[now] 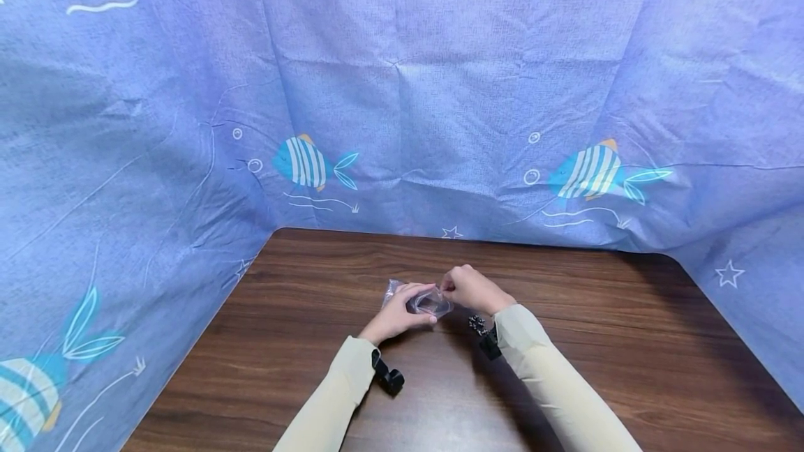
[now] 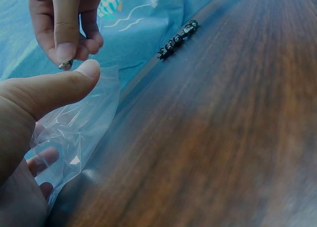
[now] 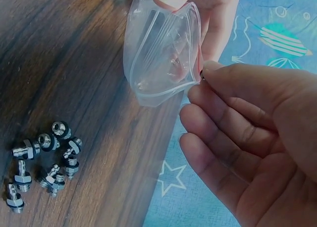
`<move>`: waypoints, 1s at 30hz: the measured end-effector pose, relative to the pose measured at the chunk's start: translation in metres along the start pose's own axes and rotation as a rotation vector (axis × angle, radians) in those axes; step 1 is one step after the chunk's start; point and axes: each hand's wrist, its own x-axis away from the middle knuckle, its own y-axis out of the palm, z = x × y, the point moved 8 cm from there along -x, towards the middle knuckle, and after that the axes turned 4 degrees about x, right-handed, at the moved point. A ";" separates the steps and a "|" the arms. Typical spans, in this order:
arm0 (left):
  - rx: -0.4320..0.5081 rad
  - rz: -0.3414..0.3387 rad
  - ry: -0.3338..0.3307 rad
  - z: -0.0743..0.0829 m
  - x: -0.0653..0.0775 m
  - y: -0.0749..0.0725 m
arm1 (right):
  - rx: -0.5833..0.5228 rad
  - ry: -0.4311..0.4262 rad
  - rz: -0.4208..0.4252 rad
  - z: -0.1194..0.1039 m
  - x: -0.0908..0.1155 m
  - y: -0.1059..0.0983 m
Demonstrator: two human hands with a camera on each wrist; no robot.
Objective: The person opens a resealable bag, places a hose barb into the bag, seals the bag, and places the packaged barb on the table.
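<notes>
My left hand [image 1: 400, 311] holds a clear zip bag [image 3: 158, 63], thumb and fingers spread around its open mouth. The bag looks see-through and wrinkled, and nothing can be made out inside it. At the mouth's edge, my right hand [image 1: 475, 290] pinches a small metal fitting [image 2: 65, 65] between thumb and forefinger. Most of that piece is hidden by the fingertips. Several silvery threaded fittings [image 3: 23, 179] with hex collars and dark rings lie in a loose group on the table, close to my right wrist.
The dark wood-grain table [image 1: 314, 284] spreads out around both hands. A blue cloth [image 1: 452, 103] printed with fish hangs behind the table and along its sides. Each wrist wears a black camera mount, the left one [image 1: 388, 375] near the tabletop.
</notes>
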 end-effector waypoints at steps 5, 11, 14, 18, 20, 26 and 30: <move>0.001 -0.001 0.001 0.001 0.001 0.000 | -0.011 0.005 -0.004 -0.001 0.000 0.000; -0.001 -0.004 -0.006 0.000 0.000 0.000 | -0.022 0.015 -0.012 -0.003 -0.001 0.000; -0.009 -0.005 0.000 0.000 0.000 0.001 | -0.026 0.013 -0.016 -0.003 0.000 0.000; -0.015 -0.006 0.006 0.000 0.000 0.001 | -0.029 -0.003 -0.018 -0.002 0.001 0.001; -0.013 -0.006 0.007 0.000 0.000 0.001 | -0.031 -0.010 -0.020 -0.002 0.002 0.000; -0.004 -0.001 0.007 0.001 0.000 0.001 | -0.017 -0.011 -0.037 0.002 0.007 -0.001; -0.009 0.002 -0.005 0.000 0.000 0.000 | 0.002 -0.008 -0.041 0.005 0.013 -0.005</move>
